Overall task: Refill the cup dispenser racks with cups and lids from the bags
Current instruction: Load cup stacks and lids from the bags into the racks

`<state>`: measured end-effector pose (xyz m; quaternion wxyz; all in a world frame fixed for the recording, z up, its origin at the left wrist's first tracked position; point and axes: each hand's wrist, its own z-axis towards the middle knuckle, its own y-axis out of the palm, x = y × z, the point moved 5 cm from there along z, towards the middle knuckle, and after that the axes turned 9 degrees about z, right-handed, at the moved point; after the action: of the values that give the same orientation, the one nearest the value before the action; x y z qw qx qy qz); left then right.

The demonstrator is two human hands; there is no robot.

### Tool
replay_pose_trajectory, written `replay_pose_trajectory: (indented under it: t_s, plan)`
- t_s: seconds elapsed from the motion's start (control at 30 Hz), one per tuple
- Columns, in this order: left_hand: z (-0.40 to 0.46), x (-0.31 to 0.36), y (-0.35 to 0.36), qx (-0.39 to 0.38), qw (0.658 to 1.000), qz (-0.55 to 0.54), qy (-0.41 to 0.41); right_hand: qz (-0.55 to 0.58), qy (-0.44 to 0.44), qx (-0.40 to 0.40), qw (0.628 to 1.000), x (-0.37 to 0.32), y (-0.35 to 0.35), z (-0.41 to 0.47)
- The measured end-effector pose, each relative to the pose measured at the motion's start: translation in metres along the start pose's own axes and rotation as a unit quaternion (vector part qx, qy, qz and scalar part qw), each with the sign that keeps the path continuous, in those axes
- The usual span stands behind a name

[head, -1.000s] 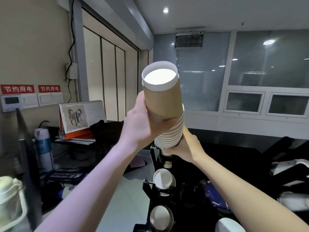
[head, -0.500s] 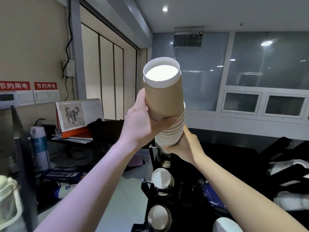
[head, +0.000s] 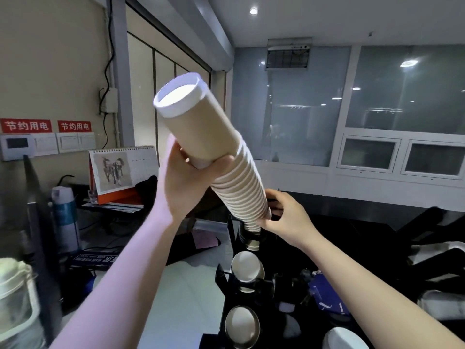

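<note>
Both hands are holding a tilted stack of paper cups [head: 216, 157] above the black rack [head: 241, 250].

Its long axis is leaning up-left, the open white mouth uppermost; left hand [head: 183, 182] fingers are curling around the middle, right hand [head: 284, 215] fingers pinching the bottom. Red wall signs [head: 26, 125] are reading 节约用电.

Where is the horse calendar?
The white desk calendar with a horse picture stands on the left, under the red wall signs, behind the left hand.

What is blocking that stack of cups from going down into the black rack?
Nothing visible does. The cup stack, held tilted by the left hand and right hand, already has its lower end at the top slot of the rack; that slot's inside is hidden.
</note>
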<state>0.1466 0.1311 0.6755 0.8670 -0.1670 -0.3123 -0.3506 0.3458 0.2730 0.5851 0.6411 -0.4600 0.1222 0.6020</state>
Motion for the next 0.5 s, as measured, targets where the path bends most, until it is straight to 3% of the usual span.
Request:
replay_pose_trajectory:
  t_s: [0.1,0.17,0.33,0.5]
  plan:
    - [-0.004,-0.025,-0.007,0.013,0.998,-0.024,-0.058,-0.047,0.037,0.055,0.997,0.015,-0.002,-0.004]
    - [-0.008,-0.034,-0.011,0.01,0.996,-0.041,-0.082,-0.055,0.111,0.091,0.988,0.03,-0.005,-0.008]
    - [-0.014,-0.032,-0.017,0.018,0.995,-0.042,-0.089,0.111,0.338,0.081,0.931,0.063,0.008,-0.011]
    - [-0.003,-0.023,-0.028,0.038,0.995,-0.025,-0.089,0.141,0.314,0.049,0.938,0.073,0.01,-0.004]
